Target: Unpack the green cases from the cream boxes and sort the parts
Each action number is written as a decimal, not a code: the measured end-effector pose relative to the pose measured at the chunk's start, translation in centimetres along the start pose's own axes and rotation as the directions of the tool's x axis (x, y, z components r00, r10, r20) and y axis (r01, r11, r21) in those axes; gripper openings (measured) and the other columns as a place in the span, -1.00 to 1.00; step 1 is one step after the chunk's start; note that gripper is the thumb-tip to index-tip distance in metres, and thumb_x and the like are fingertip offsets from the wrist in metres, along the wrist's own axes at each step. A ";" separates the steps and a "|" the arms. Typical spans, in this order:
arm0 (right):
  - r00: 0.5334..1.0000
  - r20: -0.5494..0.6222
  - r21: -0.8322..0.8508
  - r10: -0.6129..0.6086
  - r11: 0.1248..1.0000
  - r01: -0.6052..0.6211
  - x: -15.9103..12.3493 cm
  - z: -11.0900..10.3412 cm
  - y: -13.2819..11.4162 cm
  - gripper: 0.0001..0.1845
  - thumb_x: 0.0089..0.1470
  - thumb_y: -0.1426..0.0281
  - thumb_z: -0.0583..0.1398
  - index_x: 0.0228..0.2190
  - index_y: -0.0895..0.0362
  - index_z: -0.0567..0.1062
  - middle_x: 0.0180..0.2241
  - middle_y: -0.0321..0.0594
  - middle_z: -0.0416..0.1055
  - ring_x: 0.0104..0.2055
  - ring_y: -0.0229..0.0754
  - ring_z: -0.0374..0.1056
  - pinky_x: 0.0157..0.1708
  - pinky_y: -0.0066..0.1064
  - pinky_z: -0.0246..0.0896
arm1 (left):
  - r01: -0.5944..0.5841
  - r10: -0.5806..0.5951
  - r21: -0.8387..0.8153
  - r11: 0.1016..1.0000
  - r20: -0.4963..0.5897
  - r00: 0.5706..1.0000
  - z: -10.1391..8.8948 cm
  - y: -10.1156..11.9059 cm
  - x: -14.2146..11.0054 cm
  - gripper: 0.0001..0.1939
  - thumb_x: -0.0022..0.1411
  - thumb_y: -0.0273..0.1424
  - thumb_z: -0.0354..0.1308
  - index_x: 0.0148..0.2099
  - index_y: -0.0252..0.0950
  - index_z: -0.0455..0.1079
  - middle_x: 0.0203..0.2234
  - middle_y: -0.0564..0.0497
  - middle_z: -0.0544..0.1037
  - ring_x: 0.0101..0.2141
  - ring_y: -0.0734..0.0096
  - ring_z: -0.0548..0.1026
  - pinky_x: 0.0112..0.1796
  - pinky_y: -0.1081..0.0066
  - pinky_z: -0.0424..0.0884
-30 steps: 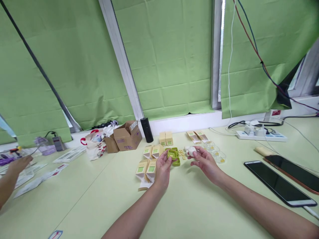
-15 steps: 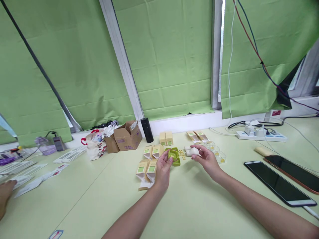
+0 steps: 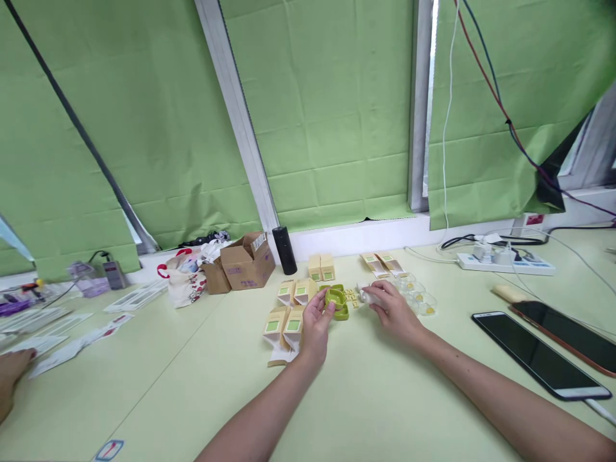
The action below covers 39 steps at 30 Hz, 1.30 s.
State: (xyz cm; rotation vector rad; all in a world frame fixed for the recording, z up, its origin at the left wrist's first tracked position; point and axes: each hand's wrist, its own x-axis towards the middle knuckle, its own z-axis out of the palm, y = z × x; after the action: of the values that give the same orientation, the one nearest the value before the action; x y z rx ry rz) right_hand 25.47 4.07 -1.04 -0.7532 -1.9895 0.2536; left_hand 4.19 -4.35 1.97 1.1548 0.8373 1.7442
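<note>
My left hand [image 3: 317, 324] is closed round the edge of a small green square case [image 3: 335, 297], hollow side up. Other green cases [image 3: 341, 313] lie on the table just behind and beside it. To the right, my right hand [image 3: 392, 311] has its fingers closed on a small white rounded piece [image 3: 369, 298], largely covered by the fingers. Another white piece [image 3: 360, 287] shows just beyond the fingertips. Between the hands lie several small yellow pieces [image 3: 352, 297]. Clear round domes with yellow bits [image 3: 426, 303] lie beyond my right hand.
Folded cream boxes with green labels [image 3: 283, 326] stand left of my left hand, with more cream boxes [image 3: 321, 267] behind. A black cylinder [image 3: 284, 250] and a cardboard carton [image 3: 248, 263] stand at the back. Phones [image 3: 539, 353] and a power strip [image 3: 505, 263] lie right. Another person's hand [image 3: 14, 372] is at far left.
My right hand first showed the white piece held up, then turned over and lowered, so its fingers now cover most of it. My left hand keeps the green case nearly still.
</note>
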 end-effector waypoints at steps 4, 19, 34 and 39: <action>0.998 0.046 -0.174 -0.039 0.984 0.046 0.0 0.4 0.6 -0.61 0.18 0.54 0.14 0.03 0.07 0.48 0.00 -0.02 0.48 0.05 0.11 0.35 0.04 -0.01 0.31 | -0.007 0.007 0.012 1.000 -0.003 1.000 0.1 0.1 0.0 -0.44 0.18 -0.22 0.43 0.16 -0.29 0.44 0.06 -0.19 0.59 0.09 0.09 0.53 0.06 0.21 0.46; 0.994 0.097 -0.472 -0.040 0.878 0.082 -0.2 0.2 0.1 -0.72 0.12 0.56 0.25 -0.17 0.02 0.62 -0.01 -0.08 0.50 0.06 0.11 0.30 -0.07 -0.10 0.20 | 0.004 -0.004 0.009 1.000 -0.024 1.000 0.3 0.2 -0.1 -0.40 0.12 -0.21 0.47 0.15 -0.29 0.44 0.08 -0.20 0.58 0.14 0.05 0.50 0.08 0.19 0.45; 0.996 0.085 -0.549 0.007 0.835 0.041 0.0 -0.2 0.4 -0.59 0.08 0.54 0.27 -0.02 0.03 0.55 0.00 -0.05 0.51 0.08 0.16 0.28 -0.05 -0.07 0.16 | 0.016 -0.016 -0.002 1.000 0.006 1.000 0.3 0.3 -0.2 -0.41 0.13 -0.23 0.46 0.16 -0.27 0.43 0.09 -0.20 0.58 0.07 0.08 0.55 0.05 0.18 0.47; 0.998 0.066 -0.537 -0.001 0.843 0.036 0.0 -0.3 0.5 -0.57 0.08 0.52 0.27 0.01 0.03 0.52 0.01 -0.05 0.50 0.11 0.18 0.25 0.01 -0.05 0.15 | 0.016 -0.016 -0.006 1.000 0.022 1.000 0.3 0.4 -0.3 -0.42 0.14 -0.25 0.46 0.16 -0.29 0.41 0.08 -0.21 0.59 0.06 0.09 0.56 0.05 0.19 0.46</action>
State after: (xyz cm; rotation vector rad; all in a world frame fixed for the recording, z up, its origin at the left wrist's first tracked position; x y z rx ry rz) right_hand 25.94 4.45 -1.09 -1.0865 -2.1493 -0.3203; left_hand 4.44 -4.79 2.30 1.1578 0.8260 1.7169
